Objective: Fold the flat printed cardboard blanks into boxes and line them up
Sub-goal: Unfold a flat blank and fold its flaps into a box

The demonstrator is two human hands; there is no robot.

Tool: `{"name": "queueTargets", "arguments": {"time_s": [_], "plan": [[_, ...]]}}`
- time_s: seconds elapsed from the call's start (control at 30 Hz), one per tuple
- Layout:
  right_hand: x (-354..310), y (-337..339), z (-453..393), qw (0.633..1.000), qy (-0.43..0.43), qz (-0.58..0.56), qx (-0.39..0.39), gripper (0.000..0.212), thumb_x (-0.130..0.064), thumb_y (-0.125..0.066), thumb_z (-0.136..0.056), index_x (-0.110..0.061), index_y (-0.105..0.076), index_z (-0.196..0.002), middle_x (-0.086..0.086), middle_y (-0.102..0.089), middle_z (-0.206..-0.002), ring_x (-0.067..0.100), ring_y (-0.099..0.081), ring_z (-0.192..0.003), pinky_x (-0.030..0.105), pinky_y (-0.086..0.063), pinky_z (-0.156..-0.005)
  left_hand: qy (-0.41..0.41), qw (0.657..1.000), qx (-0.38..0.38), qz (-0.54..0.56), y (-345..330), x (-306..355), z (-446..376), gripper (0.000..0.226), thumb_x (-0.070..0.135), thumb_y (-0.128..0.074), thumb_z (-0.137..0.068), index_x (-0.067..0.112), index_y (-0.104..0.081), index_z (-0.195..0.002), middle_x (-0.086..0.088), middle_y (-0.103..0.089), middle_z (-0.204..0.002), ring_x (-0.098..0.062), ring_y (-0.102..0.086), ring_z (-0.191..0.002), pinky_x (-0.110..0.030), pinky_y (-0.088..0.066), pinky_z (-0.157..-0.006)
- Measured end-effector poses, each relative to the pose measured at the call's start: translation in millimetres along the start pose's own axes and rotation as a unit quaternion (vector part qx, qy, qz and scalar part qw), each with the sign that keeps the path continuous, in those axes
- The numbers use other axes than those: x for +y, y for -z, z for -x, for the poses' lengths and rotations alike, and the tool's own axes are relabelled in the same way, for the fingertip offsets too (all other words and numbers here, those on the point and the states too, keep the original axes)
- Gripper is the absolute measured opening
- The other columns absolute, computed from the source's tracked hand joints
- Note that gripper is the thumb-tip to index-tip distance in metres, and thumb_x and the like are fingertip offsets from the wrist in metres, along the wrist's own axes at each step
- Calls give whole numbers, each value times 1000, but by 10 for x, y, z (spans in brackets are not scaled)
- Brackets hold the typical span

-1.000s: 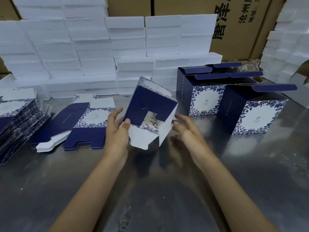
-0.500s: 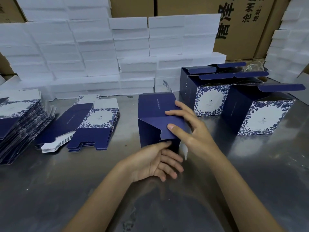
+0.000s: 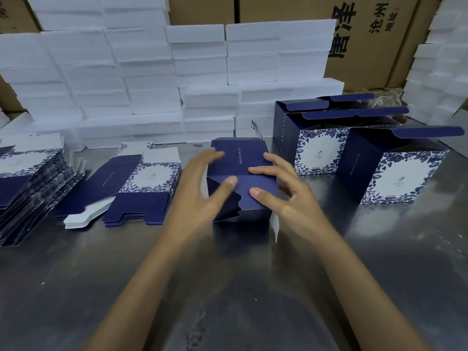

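Note:
A navy blue box [image 3: 243,158], partly folded, lies on the metal table [image 3: 228,287] with its bottom flaps facing me. My left hand [image 3: 197,198] is spread at its left side, thumb pressing on a flap. My right hand [image 3: 286,191] rests on the right side, with a finger and the thumb pressing the overlapping flap down. Two finished boxes [image 3: 316,153] [image 3: 402,181] with blue floral print stand in a row to the right, lids open. A small pile of flat blanks [image 3: 144,188] lies to the left.
A taller stack of flat blanks [image 3: 30,183] sits at the far left edge. White foam blocks [image 3: 126,84] are piled along the back and at the right, with brown cartons [image 3: 367,34] behind them.
The box was held tilted in the air, then was laid on the table. My left hand rose from below the box to its left flap; my right hand stays pressing the flaps.

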State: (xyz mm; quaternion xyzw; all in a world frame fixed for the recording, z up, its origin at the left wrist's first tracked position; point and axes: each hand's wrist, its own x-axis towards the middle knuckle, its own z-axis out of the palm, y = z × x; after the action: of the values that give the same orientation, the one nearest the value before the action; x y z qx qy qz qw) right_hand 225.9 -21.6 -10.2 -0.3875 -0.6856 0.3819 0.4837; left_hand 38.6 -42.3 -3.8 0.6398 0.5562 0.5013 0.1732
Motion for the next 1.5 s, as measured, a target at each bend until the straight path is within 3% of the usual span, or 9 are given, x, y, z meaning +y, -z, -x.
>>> {"name": "queueTargets", "arguments": {"time_s": [0.1,0.23,0.53,0.73,0.87,1.03,1.2,1.33,1.5], "plan": [[-11,29,-14,1000,-3,-12,10,29,-9,-77,-87,-23,-73,-112,-10,-46,-146,-4,-47,-131,43,-39,-114,-32,999,-26,12,-63,-10,19,32,25,-69,-93,29,-66,-124,16,-51,-143,0,-32,-142,-26,-27,-118],[-20,71,-31,1000,-1,-2,15,32,-5,-77,-86,-24,-71,-111,-6,-49,-141,1,-50,-130,34,-43,-110,-48,999,-6,25,-110,-53,13,27,20,-71,-91,27,-70,-117,12,-56,-137,-7,-37,-141,-35,-31,-117],[-33,41,-36,998,-1,45,33,34,-6,-78,-85,-26,-72,-112,-7,-50,-139,11,-46,-134,26,-39,-107,-72,996,56,19,-222,-72,33,21,15,-72,-90,25,-73,-109,9,-63,-127,-9,-42,-136,-10,-26,-108],[-27,-5,-42,998,3,35,60,33,-4,-78,-84,-32,-72,-101,-6,-51,-134,17,-45,-134,34,-39,-111,-79,995,55,-2,-244,-24,43,19,17,-73,-89,25,-75,-106,8,-65,-122,-14,-46,-129,-7,-25,-103],[-25,-30,-42,997,1,14,72,29,-10,-81,-82,-35,-73,-92,-9,-52,-133,15,-43,-136,25,-33,-114,-60,996,51,38,-247,11,59,18,25,-77,-85,32,-74,-101,12,-65,-123,-11,-45,-129,-7,-28,-102],[0,-75,-66,994,10,0,105,27,-10,-82,-81,-36,-73,-83,-9,-57,-128,16,-48,-132,36,-40,-112,-64,993,93,41,-365,32,70,10,19,-75,-87,25,-76,-95,11,-67,-115,-16,-48,-125,-4,-27,-98],[24,40,-83,997,-7,-50,53,23,-6,-79,-84,-27,-77,-94,-8,-56,-136,5,-50,-132,14,-41,-105,-59,996,56,36,-304,-50,49,18,21,-73,-90,27,-76,-106,16,-66,-123,-8,-43,-134,-10,-28,-107],[70,12,-84,996,10,-18,82,23,-7,-78,-85,-28,-77,-94,-7,-58,-134,14,-49,-134,39,-39,-114,-68,995,52,45,-270,-69,27,19,19,-70,-92,29,-76,-106,17,-67,-123,-5,-43,-136,-10,-28,-107],[106,52,-95,997,5,-33,64,25,-8,-77,-87,-29,-78,-101,-10,-57,-139,12,-47,-136,44,-38,-116,-58,996,26,58,-241,-79,11,20,21,-67,-93,27,-75,-111,18,-65,-127,0,-40,-138,-12,-29,-110]]}}
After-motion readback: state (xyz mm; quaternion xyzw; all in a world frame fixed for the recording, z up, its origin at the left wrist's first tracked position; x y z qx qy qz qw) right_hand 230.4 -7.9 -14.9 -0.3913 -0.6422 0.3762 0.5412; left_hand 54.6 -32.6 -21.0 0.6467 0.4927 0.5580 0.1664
